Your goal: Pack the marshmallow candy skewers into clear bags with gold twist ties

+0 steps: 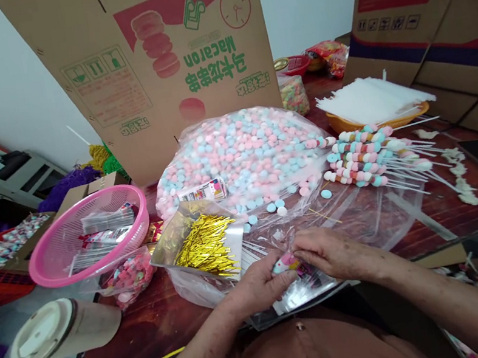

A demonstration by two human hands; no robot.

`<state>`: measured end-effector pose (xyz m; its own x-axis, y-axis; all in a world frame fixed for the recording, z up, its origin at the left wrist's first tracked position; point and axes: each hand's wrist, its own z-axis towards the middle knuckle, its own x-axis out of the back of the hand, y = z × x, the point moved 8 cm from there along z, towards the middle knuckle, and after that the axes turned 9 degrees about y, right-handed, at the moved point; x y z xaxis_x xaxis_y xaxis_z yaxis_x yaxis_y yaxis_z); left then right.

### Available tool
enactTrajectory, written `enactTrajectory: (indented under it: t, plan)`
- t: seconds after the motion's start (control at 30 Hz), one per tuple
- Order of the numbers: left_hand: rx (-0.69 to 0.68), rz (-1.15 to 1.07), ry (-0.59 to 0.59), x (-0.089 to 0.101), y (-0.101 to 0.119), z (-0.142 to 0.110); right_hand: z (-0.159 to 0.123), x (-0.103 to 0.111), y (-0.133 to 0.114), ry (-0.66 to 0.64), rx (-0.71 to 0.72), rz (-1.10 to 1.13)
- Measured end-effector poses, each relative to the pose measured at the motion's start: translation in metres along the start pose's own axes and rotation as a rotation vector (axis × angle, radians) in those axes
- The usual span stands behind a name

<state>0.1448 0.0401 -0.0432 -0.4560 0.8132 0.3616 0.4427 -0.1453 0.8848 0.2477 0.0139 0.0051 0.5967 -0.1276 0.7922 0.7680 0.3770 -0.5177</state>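
My left hand [260, 286] and my right hand [328, 252] meet at the table's near edge, both closed on a small printed clear candy bag [287, 264] with pink and white sweets in it. The bag lies over a stack of clear bags [307, 289]. Just to the left sits an open packet of gold twist ties [204, 245]. Behind my hands is a large clear sack of pink, blue and white round candies [241, 154], with a few loose candies [278, 206] spilled in front of it.
A pile of candy skewers [369, 159] lies at the right, below an orange tray of white sticks [373, 103]. A pink basket [86, 233] holds printed bags at the left, near a lidded cup [62, 330]. Cardboard boxes [172, 61] stand behind.
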Motion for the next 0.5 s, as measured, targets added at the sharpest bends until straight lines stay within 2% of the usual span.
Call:
enactTrajectory:
  t: [0.1,0.17,0.3,0.33,0.4,0.47,0.5]
  plan:
    - [0.124,-0.289,-0.097,0.001,-0.003,-0.011,0.005,0.001,-0.006,-0.011,0.049,0.006]
    - [0.222,-0.396,-0.103,0.002,-0.009,-0.016,0.008,-0.004,-0.011,-0.022,0.074,-0.008]
    - [0.344,-0.400,0.034,0.001,-0.031,-0.016,0.012,-0.022,-0.019,-0.021,0.117,0.003]
    - [0.353,-0.416,0.093,0.002,-0.035,-0.014,0.013,-0.022,-0.017,0.021,0.086,0.045]
    - [0.341,-0.433,0.216,0.007,-0.040,-0.012,0.012,-0.018,-0.004,0.166,-0.074,0.173]
    - [0.231,-0.335,0.327,0.016,-0.035,-0.010,0.008,-0.023,0.010,0.242,-0.293,0.369]
    - [0.146,-0.232,0.381,0.022,-0.030,-0.010,0.006,-0.033,0.013,0.218,-0.393,0.489]
